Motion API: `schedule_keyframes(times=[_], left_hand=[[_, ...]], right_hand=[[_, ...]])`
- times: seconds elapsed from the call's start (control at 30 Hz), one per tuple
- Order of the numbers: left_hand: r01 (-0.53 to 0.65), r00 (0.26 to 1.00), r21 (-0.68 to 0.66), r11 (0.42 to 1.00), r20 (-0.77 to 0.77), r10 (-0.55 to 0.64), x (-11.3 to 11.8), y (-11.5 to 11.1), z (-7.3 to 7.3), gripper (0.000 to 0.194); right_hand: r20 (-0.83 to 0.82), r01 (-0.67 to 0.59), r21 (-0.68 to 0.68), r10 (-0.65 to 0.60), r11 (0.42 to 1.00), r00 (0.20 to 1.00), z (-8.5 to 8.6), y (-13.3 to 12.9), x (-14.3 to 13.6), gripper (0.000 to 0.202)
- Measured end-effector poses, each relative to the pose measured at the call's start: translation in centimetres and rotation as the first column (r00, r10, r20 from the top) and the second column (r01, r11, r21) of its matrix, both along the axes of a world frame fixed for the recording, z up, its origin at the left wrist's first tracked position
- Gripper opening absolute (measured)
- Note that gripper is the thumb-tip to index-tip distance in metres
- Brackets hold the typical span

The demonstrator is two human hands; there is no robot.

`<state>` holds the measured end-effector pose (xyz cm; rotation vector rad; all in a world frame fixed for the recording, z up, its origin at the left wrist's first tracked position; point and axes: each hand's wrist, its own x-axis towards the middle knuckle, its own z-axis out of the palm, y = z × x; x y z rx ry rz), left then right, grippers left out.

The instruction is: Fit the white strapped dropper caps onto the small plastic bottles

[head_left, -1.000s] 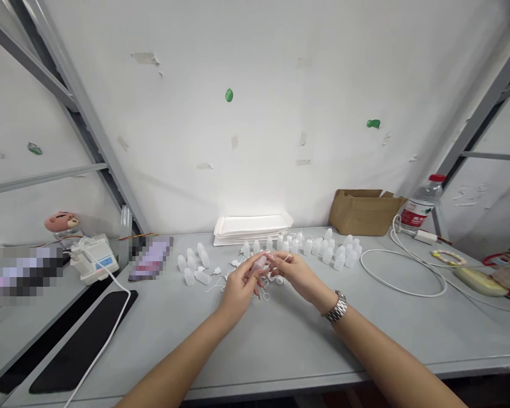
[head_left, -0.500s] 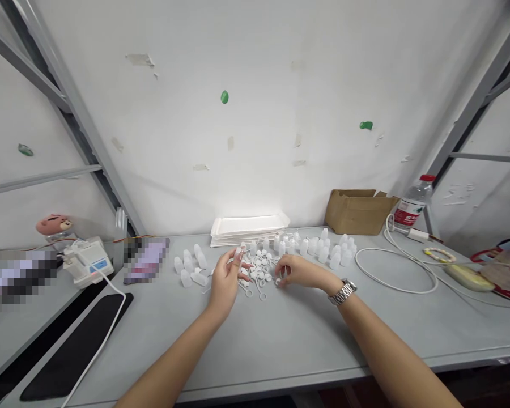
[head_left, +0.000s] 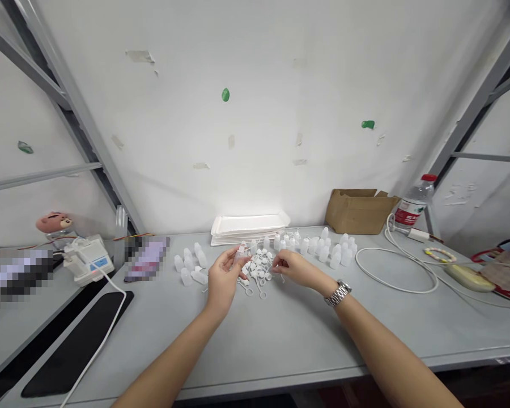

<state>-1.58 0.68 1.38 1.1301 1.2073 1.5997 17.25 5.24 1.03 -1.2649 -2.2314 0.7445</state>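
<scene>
Between the thumb and fingers of my left hand (head_left: 221,283) stands a small translucent plastic dropper bottle (head_left: 241,253), its narrow tip pointing up. My right hand (head_left: 296,270), with a metal watch on the wrist, is closed in a pinch at the right edge of a heap of white caps with ring straps (head_left: 261,262). A bit of one white ring-strap cap (head_left: 283,278) shows under its fingers; the rest is hidden. Several similar bottles (head_left: 188,262) stand to the left of my left hand, and one lies on its side there. More bottles (head_left: 323,252) are grouped beyond my right hand.
A stack of white trays (head_left: 250,225) lies against the wall. At the back right are an open cardboard box (head_left: 359,212) and a water bottle (head_left: 412,207). A white cable (head_left: 393,292) loops over the right side. A phone-like blurred object (head_left: 147,259) and black mat (head_left: 79,345) lie left.
My right hand has shifted slightly left and up, with a white strap now showing below its fingers. My left hand has moved a little left, the bottle still in it.
</scene>
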Motion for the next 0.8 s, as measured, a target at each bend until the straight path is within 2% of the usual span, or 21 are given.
schedule_keyframes(times=[0.33, 0.53, 0.67, 0.8], left_hand=[[0.01, 0.999, 0.057, 0.998, -0.038, -0.008, -0.1, -0.2, -0.3, 0.045], [0.015, 1.0, 0.078, 0.997, -0.022, -0.013, 0.1, -0.4, 0.0, 0.043], [0.028, 0.999, 0.096, 0.995, -0.04, -0.024, 0.2, -0.6, 0.0, 0.041], [0.045, 0.995, 0.083, 0.996, -0.089, -0.037, 0.3, -0.6, -0.2, 0.039]], right_hand=[[0.109, -0.103, 0.043, 0.098, 0.994, 0.989, -1.3, -0.3, -1.0, 0.008], [0.102, -0.076, 0.075, 0.068, 0.994, 0.992, -1.1, -0.4, -0.9, 0.005], [-0.034, 0.016, 0.045, -0.015, 0.999, 0.999, -0.6, -0.2, -0.6, 0.009], [-0.314, 0.082, -0.021, -0.084, 0.996, 0.946, 0.3, 0.4, 0.0, 0.018]])
